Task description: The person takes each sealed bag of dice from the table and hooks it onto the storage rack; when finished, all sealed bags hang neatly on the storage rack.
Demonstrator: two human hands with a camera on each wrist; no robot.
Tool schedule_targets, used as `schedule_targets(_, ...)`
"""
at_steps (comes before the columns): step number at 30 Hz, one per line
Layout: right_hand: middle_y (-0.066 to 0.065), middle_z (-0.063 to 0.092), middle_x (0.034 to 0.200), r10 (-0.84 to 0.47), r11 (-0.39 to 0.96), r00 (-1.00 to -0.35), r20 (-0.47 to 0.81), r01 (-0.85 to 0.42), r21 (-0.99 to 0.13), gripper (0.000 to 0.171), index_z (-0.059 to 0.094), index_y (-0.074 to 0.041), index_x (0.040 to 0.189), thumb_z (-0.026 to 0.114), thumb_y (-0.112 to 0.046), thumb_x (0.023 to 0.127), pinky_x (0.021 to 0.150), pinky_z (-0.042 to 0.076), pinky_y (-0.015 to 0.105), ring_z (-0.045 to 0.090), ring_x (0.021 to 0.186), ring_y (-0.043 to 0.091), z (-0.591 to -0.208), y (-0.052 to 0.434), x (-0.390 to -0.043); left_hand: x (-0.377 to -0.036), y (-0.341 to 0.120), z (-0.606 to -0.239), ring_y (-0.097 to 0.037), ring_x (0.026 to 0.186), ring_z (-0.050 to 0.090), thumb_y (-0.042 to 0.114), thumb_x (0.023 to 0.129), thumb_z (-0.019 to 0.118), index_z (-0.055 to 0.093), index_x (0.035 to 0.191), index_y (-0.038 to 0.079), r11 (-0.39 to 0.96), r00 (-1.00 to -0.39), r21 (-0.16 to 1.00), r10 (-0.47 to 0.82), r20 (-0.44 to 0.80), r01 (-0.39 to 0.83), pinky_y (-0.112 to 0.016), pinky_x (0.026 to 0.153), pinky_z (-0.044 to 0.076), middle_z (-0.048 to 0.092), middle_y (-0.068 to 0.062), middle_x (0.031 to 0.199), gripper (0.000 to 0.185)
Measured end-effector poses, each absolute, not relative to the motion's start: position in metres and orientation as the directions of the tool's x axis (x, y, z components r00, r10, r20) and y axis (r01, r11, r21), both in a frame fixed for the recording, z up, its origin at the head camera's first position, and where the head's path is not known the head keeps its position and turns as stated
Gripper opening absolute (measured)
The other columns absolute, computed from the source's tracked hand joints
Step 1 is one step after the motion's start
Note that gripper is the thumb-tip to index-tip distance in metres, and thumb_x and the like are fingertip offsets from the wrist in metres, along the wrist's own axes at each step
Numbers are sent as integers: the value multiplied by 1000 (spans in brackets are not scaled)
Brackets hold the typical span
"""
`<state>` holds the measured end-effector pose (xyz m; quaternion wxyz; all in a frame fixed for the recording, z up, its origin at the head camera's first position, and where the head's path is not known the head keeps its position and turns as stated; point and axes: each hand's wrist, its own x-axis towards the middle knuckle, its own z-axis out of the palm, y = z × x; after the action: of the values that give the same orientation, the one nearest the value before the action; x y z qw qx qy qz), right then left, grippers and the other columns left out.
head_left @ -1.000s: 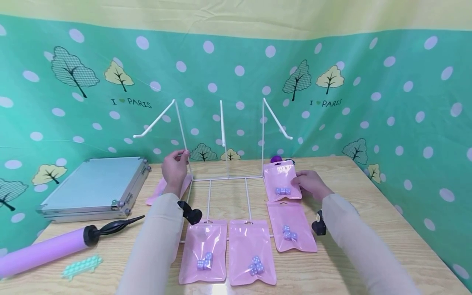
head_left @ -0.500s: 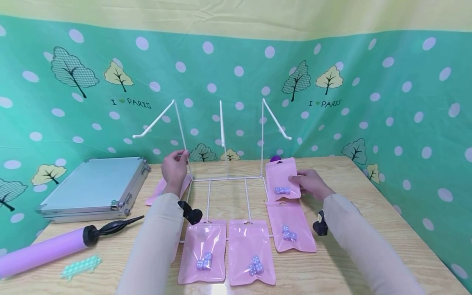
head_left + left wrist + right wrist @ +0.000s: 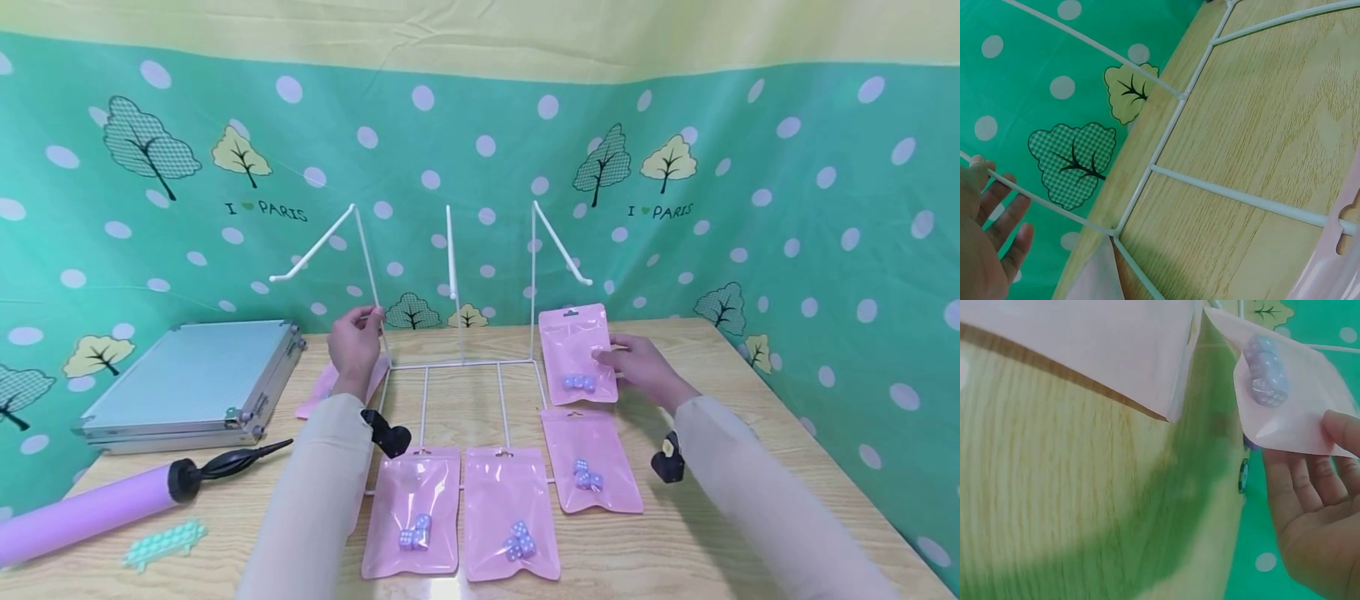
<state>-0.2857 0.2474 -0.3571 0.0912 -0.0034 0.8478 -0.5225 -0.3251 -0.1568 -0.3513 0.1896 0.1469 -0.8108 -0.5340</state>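
Observation:
A white wire rack [image 3: 462,364] with three upright rods stands on the table, each rod ending in a forward-slanting hook. My left hand [image 3: 356,343] pinches its left upright between thumb and fingers; the left wrist view shows that hand [image 3: 991,231] at the rod. At the right upright, my right hand [image 3: 643,367] holds a pink zip bag [image 3: 573,342] by its right edge, raised off the table. Purple dice [image 3: 1266,372] sit at the bottom of this bag. Its hanging hole lies below the right hook [image 3: 562,242], apart from it.
More pink bags with dice lie around the rack's base: two in front [image 3: 412,500] [image 3: 512,500], one at right [image 3: 592,450], one partly hidden behind my left hand [image 3: 322,392]. To the left are a silver case [image 3: 187,375], a purple pump [image 3: 97,508] and a mint bumpy toy [image 3: 167,542].
My right hand has lifted the pink bag and moved slightly right, turning the bag's front more upright. A purple thing behind it is now covered. The left hand stays on the rack.

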Motion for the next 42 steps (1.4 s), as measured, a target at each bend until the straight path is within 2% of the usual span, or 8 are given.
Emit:
schedule_targets(7,30,52,141,-108,456,-992,-65,8,-890,55,36,6,152,53,-19,106,99,53,48,56,125,42,-347,250,-278,-322,-156,-350,-31,108,70,29,106,58,67,130,8,388,-884,921,-440,157,-29,-43,97,52,72,-15,119,34)
schedule_targets(14,29,55,137,-76,452,-997,17,-50,-891,53,46,5,146,56,-29,106,97,55,46,61,119,40,-339,252,-268,-321,-156,-350,-31,109,69,29,106,57,66,132,8,388,-890,921,-431,152,-31,-43,96,52,72,-15,120,34)
schedule_targets(21,26,57,136,-56,453,-996,71,-89,-887,57,51,4,143,58,-37,105,89,59,34,63,116,37,-331,251,-255,-321,-157,-351,-31,109,69,29,106,57,66,132,8,387,-893,922,-425,149,-30,-44,95,53,71,-16,121,35)
schedule_targets(25,24,60,135,-75,454,-992,97,-121,-883,58,53,3,142,59,-41,104,87,58,30,65,113,30,-325,250,-245,-321,-157,-351,-32,108,70,30,106,58,66,131,8,390,-890,921,-429,158,-25,-45,96,52,72,-16,120,35)
schedule_targets(33,17,69,122,-157,410,-972,177,-227,-883,49,59,2,137,60,-35,104,87,57,29,70,98,15,-312,242,-218,-324,-158,-351,-31,109,69,31,106,57,66,131,9,387,-891,922,-431,145,-37,-44,95,52,71,-16,121,35)
schedule_targets(39,-1,75,98,-207,361,-919,335,-389,-848,29,67,7,119,62,-17,103,78,59,28,70,85,15,-306,237,-197,-322,-158,-351,-32,109,70,29,106,58,67,131,8,380,-890,924,-432,146,-32,-44,94,53,71,-16,120,34)
schedule_targets(42,-3,75,95,-221,342,-885,409,-463,-817,20,70,4,114,62,-9,102,77,58,26,70,81,15,-301,236,-186,-322,-158,-351,-32,108,70,29,106,58,67,130,7,384,-889,923,-431,155,-26,-44,94,53,72,-17,119,34)
